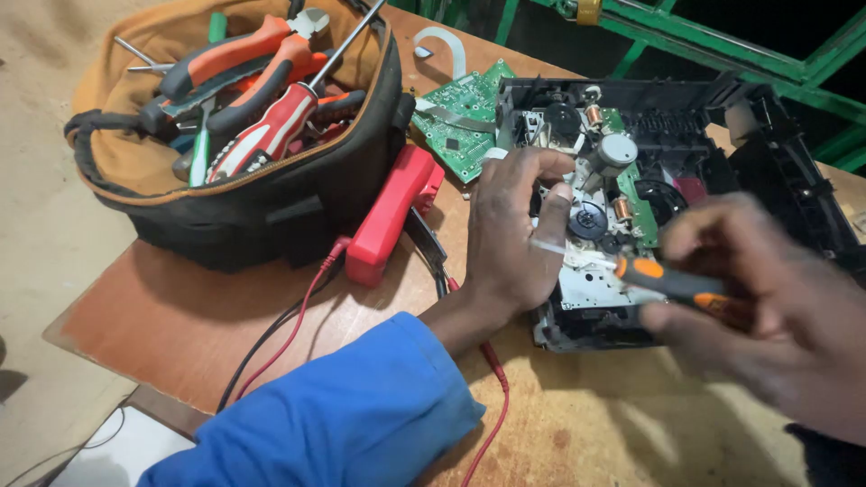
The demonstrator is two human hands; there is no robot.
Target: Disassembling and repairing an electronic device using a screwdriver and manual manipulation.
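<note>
Mechanism: opened black plastic device (722,153) lies on the tabletop (595,433), right of centre. Inside it, a grey metal deck mechanism (591,271) with a black toothed wheel, small copper coils, a round silver motor can and a green board strip.
Screwdriver: orange and black handle (672,281), thin shaft pointing left, tip over the deck beside the black wheel. Slightly blurred.
Left hand: left hand (514,230) rests on the left edge of the deck, blue sleeve (352,419) behind it. Fingers (541,167) curled down onto the mechanism, pressing on it; they grip no loose item that I can make out.
Right hand: right hand (776,307) blurred, low right. Fingers (695,230) wrapped round the screwdriver handle, closed on it.
Relation: shaft tip sits between the 2 hands, just beside the left thumb, above the deck; whether it touches the metal cannot be told.
Around: loose green circuit board (460,122) with a white ribbon cable lies just left of the device. Red meter (390,216) lies beside the left hand, its red and black leads (280,338) trailing across the tabletop. Black and tan tool bag (244,180) at upper left, full of pliers and screwdrivers with orange and red handles.
In the way: left hand covers the deck's left part; right hand hides its lower right corner.
Background: green metal frame (722,45) behind the tabletop.
</note>
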